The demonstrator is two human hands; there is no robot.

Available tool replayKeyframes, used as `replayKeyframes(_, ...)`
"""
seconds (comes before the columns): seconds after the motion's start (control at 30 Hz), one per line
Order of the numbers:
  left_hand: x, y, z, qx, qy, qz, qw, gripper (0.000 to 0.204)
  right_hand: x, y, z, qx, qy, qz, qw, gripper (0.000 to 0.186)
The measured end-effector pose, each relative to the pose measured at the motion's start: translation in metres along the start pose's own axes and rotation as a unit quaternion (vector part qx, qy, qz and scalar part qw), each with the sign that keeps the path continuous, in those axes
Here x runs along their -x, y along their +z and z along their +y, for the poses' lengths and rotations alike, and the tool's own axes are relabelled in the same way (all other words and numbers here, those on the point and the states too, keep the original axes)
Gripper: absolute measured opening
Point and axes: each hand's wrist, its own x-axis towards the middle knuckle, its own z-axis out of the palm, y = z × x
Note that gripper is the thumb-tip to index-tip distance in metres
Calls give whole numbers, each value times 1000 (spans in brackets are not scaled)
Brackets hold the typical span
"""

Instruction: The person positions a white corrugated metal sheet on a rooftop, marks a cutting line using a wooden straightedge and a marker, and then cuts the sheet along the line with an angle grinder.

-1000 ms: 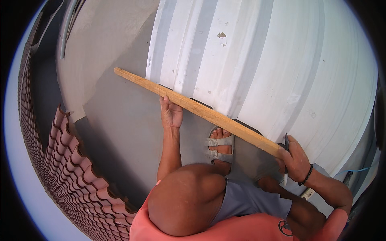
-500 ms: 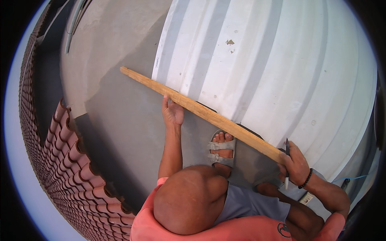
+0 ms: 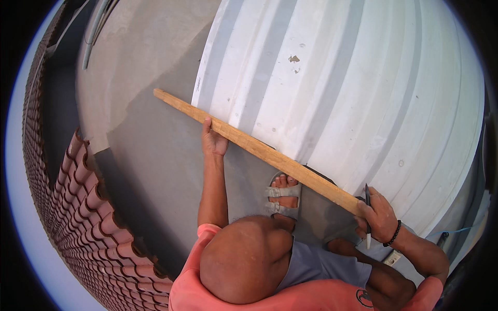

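A long flat wooden strip lies slantwise across the near edge of a white ribbed roofing sheet. Its far left end reaches past the sheet's corner, over the grey floor. My left hand grips the strip left of its middle, thumb on top and the other fingers partly hidden beneath. At the near right end my right hand is closed on the wood. That same hand also holds a slim black-and-white pen, its dark tip pointing away from me. A dark beaded bracelet circles the right wrist.
My sandalled foot rests on the grey concrete floor, close to the strip. Red roof tiles run along the left, beyond a ledge. A grey pipe stands at upper left; a thin blue cord lies at right.
Both hands and the wooden strip have shifted slightly left and toward me. The left hand sits a little farther left along the picture; both grips are kept.
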Motion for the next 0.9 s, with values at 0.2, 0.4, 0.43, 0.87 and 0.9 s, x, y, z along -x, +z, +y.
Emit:
replayKeyframes(0.2,-2,0,-1,-71,43,47,995,53,-1,-2,-3,12,20,-14,1000,47)
replayKeyframes(0.4,0,2,0,-114,82,65,988,42,-1,0,-2,26,15,-4,1000,50)
replayKeyframes(0.43,0,3,0,-117,79,73,987,42,0,-1,-2,22,21,-6,1000,50)
replayKeyframes(0.87,1,-3,4,-101,65,43,992,41,-1,-5,-3,-3,37,-18,999,49)
replayKeyframes(0.9,1,-4,4,-97,62,40,992,41,-1,-5,-3,-3,37,-18,999,50)
